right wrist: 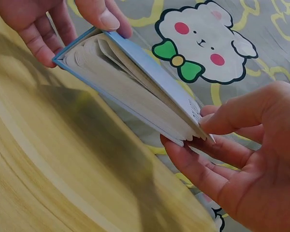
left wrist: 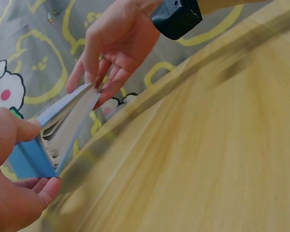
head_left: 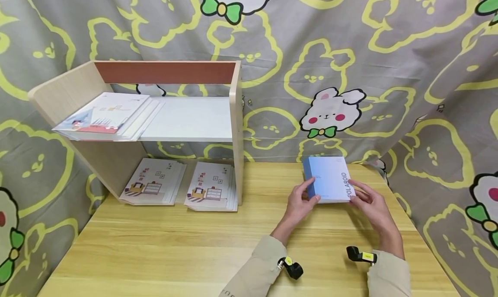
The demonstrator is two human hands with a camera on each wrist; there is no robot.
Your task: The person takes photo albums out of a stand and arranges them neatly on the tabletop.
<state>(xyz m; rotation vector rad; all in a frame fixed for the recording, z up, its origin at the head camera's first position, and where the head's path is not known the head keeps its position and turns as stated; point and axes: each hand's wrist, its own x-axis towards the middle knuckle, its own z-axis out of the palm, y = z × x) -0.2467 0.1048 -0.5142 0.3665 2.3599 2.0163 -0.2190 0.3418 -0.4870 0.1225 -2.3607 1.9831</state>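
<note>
A light-blue photo album [head_left: 328, 180] with POLAROID along one edge of its cover is held up between both hands over the wooden table. My left hand [head_left: 301, 202] grips its blue spine, thumb on the front cover and fingers underneath, as the left wrist view shows. At the opposite edge, my right hand [head_left: 371, 206] pinches the cover and page edges, its thumb above and fingers below. In the right wrist view the pages [right wrist: 121, 72] fan slightly apart between the covers, with the bottom edge facing me.
On the left stands a two-level wooden shelf [head_left: 236, 115]. Its upper board bears a stack of white printed booklets [head_left: 113, 111]; two more stacks, a left one [head_left: 153, 182] and a right one [head_left: 208, 184], lie below. A patterned curtain [head_left: 272, 63] hangs behind the table [head_left: 186, 253].
</note>
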